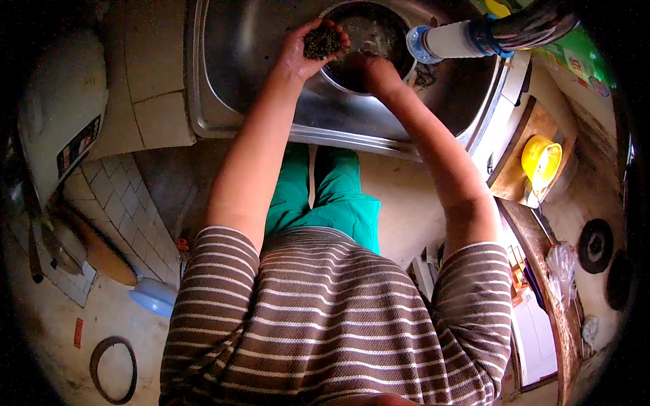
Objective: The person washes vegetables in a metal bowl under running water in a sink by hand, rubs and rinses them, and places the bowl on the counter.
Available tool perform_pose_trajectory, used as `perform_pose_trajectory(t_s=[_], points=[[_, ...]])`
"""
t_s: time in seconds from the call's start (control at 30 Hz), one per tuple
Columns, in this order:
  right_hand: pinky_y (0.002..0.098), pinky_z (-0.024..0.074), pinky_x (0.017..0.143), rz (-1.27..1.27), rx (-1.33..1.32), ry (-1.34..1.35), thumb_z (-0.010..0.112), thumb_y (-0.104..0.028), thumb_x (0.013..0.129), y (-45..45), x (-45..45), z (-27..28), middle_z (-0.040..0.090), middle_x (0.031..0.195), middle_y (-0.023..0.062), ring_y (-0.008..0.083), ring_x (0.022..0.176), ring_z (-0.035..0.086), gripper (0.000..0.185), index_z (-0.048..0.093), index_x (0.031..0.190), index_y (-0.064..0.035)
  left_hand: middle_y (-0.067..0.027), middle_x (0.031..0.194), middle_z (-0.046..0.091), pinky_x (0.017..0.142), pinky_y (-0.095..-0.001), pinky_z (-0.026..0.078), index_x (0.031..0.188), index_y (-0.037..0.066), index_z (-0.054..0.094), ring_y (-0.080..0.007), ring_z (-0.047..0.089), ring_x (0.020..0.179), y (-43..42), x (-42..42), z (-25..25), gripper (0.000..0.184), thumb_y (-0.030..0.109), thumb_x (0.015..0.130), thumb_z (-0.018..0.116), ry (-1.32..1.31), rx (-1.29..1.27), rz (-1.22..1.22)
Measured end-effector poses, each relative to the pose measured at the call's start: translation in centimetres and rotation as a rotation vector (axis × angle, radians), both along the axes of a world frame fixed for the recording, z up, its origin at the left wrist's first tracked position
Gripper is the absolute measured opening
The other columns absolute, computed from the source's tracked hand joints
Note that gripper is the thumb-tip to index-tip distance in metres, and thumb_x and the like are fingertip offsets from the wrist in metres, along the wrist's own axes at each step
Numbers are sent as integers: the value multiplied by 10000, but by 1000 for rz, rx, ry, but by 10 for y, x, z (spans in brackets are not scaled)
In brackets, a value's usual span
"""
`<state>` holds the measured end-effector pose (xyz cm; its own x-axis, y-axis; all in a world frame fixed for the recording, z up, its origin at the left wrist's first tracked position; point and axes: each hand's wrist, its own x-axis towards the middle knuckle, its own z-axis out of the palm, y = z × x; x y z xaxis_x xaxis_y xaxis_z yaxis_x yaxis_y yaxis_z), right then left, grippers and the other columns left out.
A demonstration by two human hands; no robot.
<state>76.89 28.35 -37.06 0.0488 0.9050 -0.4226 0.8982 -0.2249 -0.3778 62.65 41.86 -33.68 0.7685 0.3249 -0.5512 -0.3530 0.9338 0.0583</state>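
My left hand (298, 55) is cupped palm up beside the rim of a round bowl (330, 78). A clump of wet, dark green bits (322, 43) lies in its palm, fingers curled around it; I cannot make out whether they are chopped greens or something else. My right hand (383, 76) reaches down into the bowl, its fingers hidden in dark, cloudy water (369, 30). The bowl stands in the metal sink (247, 64). Just right of the bowl is the tap's white and blue spout end (440, 42).
The sink's front edge (352, 139) runs close to my body. At right, a yellow bowl-like container (541, 161) sits by a wooden board. A green package (582, 57) is at the upper right. On the left are a white appliance (64, 101) and a light blue basin (152, 296).
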Motion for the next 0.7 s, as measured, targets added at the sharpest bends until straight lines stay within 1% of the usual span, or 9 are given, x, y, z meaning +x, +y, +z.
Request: perform_pose_trajectory(t_s=[0.13, 0.2, 0.3, 0.43, 0.5, 0.53, 0.6, 0.63, 0.7], points=[[422, 476, 714, -66, 8, 97, 524, -117, 745, 1, -4, 7, 601, 911, 157, 344, 808, 586, 247, 609, 973, -159, -138, 926, 613, 852, -441, 449, 929, 3, 583, -324, 573, 915, 1, -2, -8, 254, 209, 784, 545, -85, 18, -22], [412, 479, 702, 11, -17, 144, 508, -128, 760, 3, -6, 16, 601, 903, 148, 342, 796, 587, 220, 614, 952, -150, -137, 925, 614, 847, -441, 452, 931, 7, 585, -322, 573, 923, 1, -2, -7, 257, 215, 785, 548, -103, 39, -20], [395, 480, 703, 97, -58, 137, 492, -136, 772, 8, -8, 36, 599, 895, 141, 335, 807, 585, 195, 619, 920, -130, -153, 837, 622, 811, -467, 469, 860, 14, 595, -310, 601, 821, -2, 1, 0, 212, 208, 809, 525, -4, 46, 17], [383, 480, 696, 179, -71, 82, 471, -135, 780, 9, -2, 23, 599, 896, 138, 326, 814, 585, 183, 620, 884, -111, -153, 835, 625, 812, -466, 468, 853, 16, 599, -313, 604, 823, -1, 1, 2, 208, 206, 805, 530, -25, 19, 27], [414, 494, 683, 414, 11, 140, 484, -279, 832, 12, 5, 25, 617, 894, 139, 335, 804, 599, 261, 592, 993, -104, -154, 836, 625, 810, -468, 468, 859, 17, 597, -316, 605, 824, -1, 1, 1, 208, 206, 804, 528, 5, 33, 26], [414, 494, 683, 414, 10, 139, 484, -279, 832, 11, 6, 28, 617, 894, 139, 335, 804, 599, 261, 592, 993, -104, -154, 836, 625, 810, -468, 468, 859, 17, 597, -316, 605, 824, -1, 1, 1, 208, 206, 804, 528, 5, 32, 26], [394, 479, 699, 121, 83, 491, 556, -277, 792, 7, 5, 35, 617, 892, 115, 312, 813, 593, 247, 585, 961, -100, -153, 836, 625, 811, -469, 468, 865, 17, 594, -314, 605, 825, -1, 2, 1, 208, 203, 806, 521, -18, 17, 28], [394, 479, 699, 121, 83, 492, 556, -277, 792, 6, 5, 39, 617, 892, 115, 312, 813, 593, 247, 585, 961, -100, -153, 836, 625, 811, -469, 468, 865, 17, 594, -314, 605, 825, -1, 2, 1, 208, 203, 806, 521, -18, 17, 28], [372, 465, 695, -7, -83, 708, 636, -238, 729, 6, 4, 42, 613, 886, 98, 282, 775, 588, 242, 582, 922, -102, -151, 833, 624, 812, -468, 468, 867, 17, 592, -313, 604, 827, -1, 1, 1, 212, 206, 808, 516, -6, 53, 8]])
